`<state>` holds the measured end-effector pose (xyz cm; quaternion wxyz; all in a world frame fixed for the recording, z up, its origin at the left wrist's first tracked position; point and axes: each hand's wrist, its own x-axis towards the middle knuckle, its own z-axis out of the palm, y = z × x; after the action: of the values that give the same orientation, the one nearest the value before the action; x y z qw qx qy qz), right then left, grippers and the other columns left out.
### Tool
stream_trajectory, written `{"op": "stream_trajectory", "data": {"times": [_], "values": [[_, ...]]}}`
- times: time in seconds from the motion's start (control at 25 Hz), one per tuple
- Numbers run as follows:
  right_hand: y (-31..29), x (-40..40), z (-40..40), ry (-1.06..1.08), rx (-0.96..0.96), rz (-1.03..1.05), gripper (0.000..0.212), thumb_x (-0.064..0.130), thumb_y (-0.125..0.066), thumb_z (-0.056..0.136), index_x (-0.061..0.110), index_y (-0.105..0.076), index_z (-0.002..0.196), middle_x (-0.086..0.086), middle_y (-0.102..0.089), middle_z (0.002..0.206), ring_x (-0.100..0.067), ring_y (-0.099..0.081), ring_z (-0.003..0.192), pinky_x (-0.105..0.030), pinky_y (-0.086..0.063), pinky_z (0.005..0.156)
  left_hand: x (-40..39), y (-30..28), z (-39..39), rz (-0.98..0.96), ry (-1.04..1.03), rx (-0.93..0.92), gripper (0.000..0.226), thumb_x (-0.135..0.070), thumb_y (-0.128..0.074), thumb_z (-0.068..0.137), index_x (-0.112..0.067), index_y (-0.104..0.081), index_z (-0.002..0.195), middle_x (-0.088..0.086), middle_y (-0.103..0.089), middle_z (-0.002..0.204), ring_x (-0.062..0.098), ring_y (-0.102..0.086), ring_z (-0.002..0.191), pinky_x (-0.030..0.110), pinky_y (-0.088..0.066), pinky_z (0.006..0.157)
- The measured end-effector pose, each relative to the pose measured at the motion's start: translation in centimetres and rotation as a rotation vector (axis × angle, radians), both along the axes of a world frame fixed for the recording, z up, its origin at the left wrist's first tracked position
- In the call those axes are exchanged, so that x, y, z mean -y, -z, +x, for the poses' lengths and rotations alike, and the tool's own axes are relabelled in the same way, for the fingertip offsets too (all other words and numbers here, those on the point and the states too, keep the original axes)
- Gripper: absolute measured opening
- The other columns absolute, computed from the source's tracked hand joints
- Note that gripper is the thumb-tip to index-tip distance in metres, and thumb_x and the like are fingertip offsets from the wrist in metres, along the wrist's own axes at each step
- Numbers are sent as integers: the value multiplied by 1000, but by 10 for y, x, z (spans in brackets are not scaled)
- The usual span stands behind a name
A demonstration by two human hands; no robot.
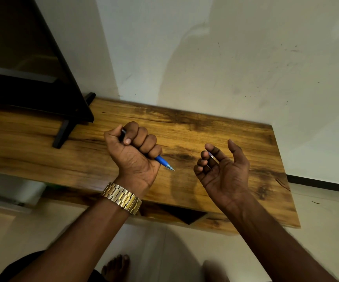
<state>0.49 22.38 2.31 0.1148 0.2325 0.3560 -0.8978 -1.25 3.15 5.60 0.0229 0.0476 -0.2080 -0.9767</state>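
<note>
My left hand (pixel 133 151) is closed in a fist round a blue pen (pixel 164 162). The pen's clear tip sticks out to the lower right, just above the wooden table (pixel 215 127). A gold watch band (pixel 122 197) sits on that wrist. My right hand (pixel 221 169) is held palm up over the table, thumb and index finger raised and the other fingers curled. A small thin bluish piece (pixel 212 155) shows between those curled fingers and the index finger. What the piece is cannot be made out.
A dark screen on a black stand (pixel 63 131) fills the table's left end. A white wall (pixel 225 58) runs behind the table. The table's right edge (pixel 286 180) drops to a tiled floor. My bare feet (pixel 115 267) are below.
</note>
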Motion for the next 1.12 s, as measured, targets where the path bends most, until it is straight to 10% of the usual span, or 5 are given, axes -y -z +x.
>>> {"op": "stream_trajectory", "data": {"times": [1.12], "values": [[-3, -1, 1, 4, 34, -39, 50, 55, -62, 98, 7, -76, 96, -6, -65, 79, -17, -55, 63, -30, -48, 58, -11, -5, 4, -185, 37, -41, 70, -42, -15, 109, -28, -44, 47, -10, -12, 53, 9, -9, 44, 13, -20, 38]]}}
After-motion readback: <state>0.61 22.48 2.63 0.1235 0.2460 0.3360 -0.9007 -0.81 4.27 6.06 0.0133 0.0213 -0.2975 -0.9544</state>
